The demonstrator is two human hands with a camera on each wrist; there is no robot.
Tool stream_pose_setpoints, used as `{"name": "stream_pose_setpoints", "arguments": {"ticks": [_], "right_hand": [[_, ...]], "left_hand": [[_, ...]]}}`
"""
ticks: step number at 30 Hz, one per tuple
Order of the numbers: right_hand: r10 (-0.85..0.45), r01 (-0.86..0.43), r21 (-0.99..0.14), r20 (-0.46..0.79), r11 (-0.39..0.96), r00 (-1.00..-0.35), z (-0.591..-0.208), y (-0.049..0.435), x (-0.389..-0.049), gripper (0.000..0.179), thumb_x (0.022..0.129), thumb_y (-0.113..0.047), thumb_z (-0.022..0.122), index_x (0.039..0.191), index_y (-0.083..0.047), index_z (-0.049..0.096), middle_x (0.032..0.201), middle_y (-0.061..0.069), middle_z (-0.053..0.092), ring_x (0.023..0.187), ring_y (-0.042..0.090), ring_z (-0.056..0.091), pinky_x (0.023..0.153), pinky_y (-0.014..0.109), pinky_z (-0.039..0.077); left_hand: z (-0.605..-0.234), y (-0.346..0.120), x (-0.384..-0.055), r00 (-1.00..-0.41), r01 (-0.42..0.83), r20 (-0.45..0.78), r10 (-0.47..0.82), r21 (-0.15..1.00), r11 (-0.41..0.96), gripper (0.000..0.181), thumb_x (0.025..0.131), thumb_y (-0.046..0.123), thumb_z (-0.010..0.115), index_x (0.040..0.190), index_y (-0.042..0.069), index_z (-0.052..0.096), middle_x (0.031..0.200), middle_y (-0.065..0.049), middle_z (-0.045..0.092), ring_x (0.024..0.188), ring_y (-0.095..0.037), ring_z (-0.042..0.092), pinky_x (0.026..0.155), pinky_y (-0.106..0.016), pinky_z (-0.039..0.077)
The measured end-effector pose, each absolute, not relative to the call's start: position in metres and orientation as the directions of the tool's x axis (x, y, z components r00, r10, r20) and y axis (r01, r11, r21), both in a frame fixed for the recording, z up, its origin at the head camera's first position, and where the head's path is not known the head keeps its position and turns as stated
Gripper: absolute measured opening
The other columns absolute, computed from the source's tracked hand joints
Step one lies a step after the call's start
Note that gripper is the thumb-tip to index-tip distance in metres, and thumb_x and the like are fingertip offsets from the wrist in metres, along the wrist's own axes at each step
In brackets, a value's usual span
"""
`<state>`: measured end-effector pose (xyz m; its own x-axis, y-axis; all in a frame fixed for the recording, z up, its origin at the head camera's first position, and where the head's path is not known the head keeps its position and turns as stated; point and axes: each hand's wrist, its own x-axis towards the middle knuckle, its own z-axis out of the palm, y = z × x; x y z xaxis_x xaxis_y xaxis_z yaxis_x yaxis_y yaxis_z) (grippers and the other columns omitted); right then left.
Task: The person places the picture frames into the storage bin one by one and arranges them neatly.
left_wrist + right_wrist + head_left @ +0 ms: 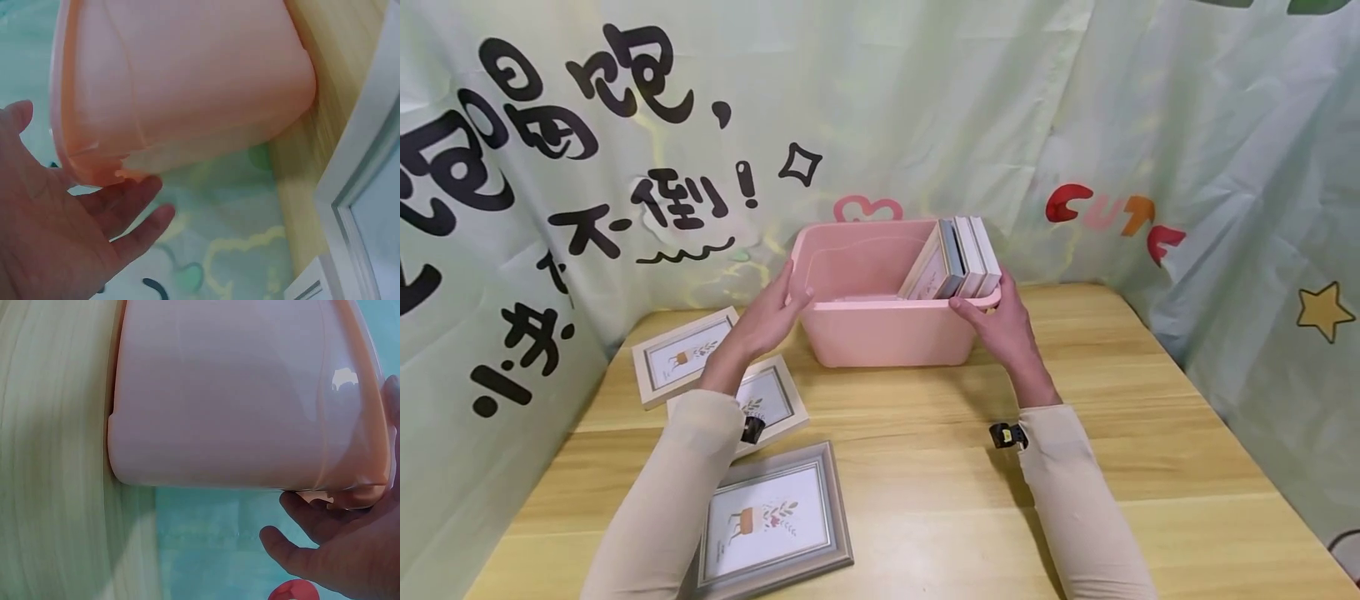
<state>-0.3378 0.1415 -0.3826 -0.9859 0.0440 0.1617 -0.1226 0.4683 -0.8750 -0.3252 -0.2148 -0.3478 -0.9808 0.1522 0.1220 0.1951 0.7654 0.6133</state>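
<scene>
A pink plastic storage bin (891,333) stands on the table. Inside, several picture frames (955,260) lean on edge at its right end. My right hand (1006,323) grips the bin's right rim, thumb on top and fingers (306,515) under the outer edge. At the left end, my left hand (763,315) reaches along the rim with extended fingers (137,200) at its outer side; the thumb is spread away from the rim. Near my left arm lie a cream picture frame (647,371), a second pale frame (793,408) and a larger grey frame (842,533), with plant-pot prints showing.
The wooden table (1150,433) runs back to a printed cloth curtain (940,108), which also hangs at both sides. Behind the bin the curtain is close. The larger grey frame lies nearest the front, partly under my left sleeve (655,492).
</scene>
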Motion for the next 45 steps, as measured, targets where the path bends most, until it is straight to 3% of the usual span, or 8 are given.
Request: {"name": "stream_pose_setpoints", "arguments": {"ticks": [3, 9, 21, 26, 34, 45], "right_hand": [[0.037, -0.124, -0.875, 0.16, 0.468, -0.986, -0.383, 0.142, -0.338, 0.102, 0.078, -0.061, 0.069, 0.156, -0.028, 0.01, 0.156, 0.008, 0.034, 0.142, 0.028, 0.035, 0.113, 0.053, 0.032], [0.033, -0.122, -0.872, 0.155, 0.474, -0.987, -0.382, 0.142, -0.338, 0.102, 0.079, -0.061, 0.068, 0.156, -0.029, 0.009, 0.156, 0.008, 0.033, 0.143, 0.029, 0.034, 0.113, 0.054, 0.031], [0.035, -0.123, -0.871, 0.159, 0.476, -0.987, -0.383, 0.145, -0.337, 0.104, 0.077, -0.065, 0.067, 0.156, -0.03, 0.009, 0.157, 0.007, 0.032, 0.143, 0.03, 0.033, 0.114, 0.055, 0.03], [0.032, -0.124, -0.874, 0.157, 0.47, -0.987, -0.383, 0.144, -0.337, 0.104, 0.077, -0.065, 0.067, 0.156, -0.03, 0.01, 0.157, 0.007, 0.032, 0.143, 0.029, 0.033, 0.114, 0.054, 0.03], [0.036, -0.125, -0.87, 0.161, 0.478, -0.986, -0.384, 0.145, -0.338, 0.105, 0.076, -0.066, 0.067, 0.156, -0.029, 0.01, 0.155, 0.009, 0.034, 0.142, 0.03, 0.034, 0.113, 0.054, 0.031], [0.035, -0.114, -0.877, 0.147, 0.466, -0.989, -0.383, 0.145, -0.337, 0.104, 0.076, -0.066, 0.067, 0.156, -0.028, 0.011, 0.155, 0.008, 0.034, 0.143, 0.029, 0.033, 0.113, 0.054, 0.031]], "left_hand": [[-0.35, -0.216, -0.315, -0.976, 0.219, 0.138, 0.17, 0.567, 0.795, 0.085, 0.094, 0.068, 0.03, 0.157, 0.02, 0.0, 0.163, -0.011, 0.011, 0.149, -0.034, 0.016, 0.117, -0.058, 0.017], [-0.358, -0.215, -0.293, -0.979, 0.204, 0.121, 0.166, 0.48, 0.853, 0.079, 0.096, 0.061, 0.037, 0.157, 0.026, 0.002, 0.161, -0.022, 0.014, 0.147, -0.044, 0.016, 0.109, -0.071, 0.02], [-0.368, -0.21, -0.264, -0.958, 0.261, 0.208, 0.2, 0.335, 0.905, 0.084, 0.093, 0.06, 0.046, 0.156, 0.03, 0.0, 0.164, -0.008, 0.004, 0.146, -0.043, 0.02, 0.111, -0.066, 0.023], [-0.374, -0.21, -0.254, -0.945, 0.286, 0.241, 0.221, 0.285, 0.915, 0.086, 0.091, 0.064, 0.046, 0.157, 0.027, 0.003, 0.164, -0.008, 0.005, 0.144, -0.043, 0.024, 0.11, -0.065, 0.026], [-0.377, -0.206, -0.237, -0.948, 0.29, 0.212, 0.239, 0.258, 0.922, 0.088, 0.088, 0.071, 0.043, 0.157, 0.03, 0.006, 0.165, -0.006, 0.007, 0.145, -0.039, 0.025, 0.112, -0.063, 0.024], [-0.389, -0.198, -0.211, -0.932, 0.356, 0.151, 0.328, 0.225, 0.907, 0.095, 0.082, 0.074, 0.049, 0.157, 0.026, 0.015, 0.164, -0.005, 0.013, 0.145, -0.038, 0.027, 0.111, -0.068, 0.021]]}}
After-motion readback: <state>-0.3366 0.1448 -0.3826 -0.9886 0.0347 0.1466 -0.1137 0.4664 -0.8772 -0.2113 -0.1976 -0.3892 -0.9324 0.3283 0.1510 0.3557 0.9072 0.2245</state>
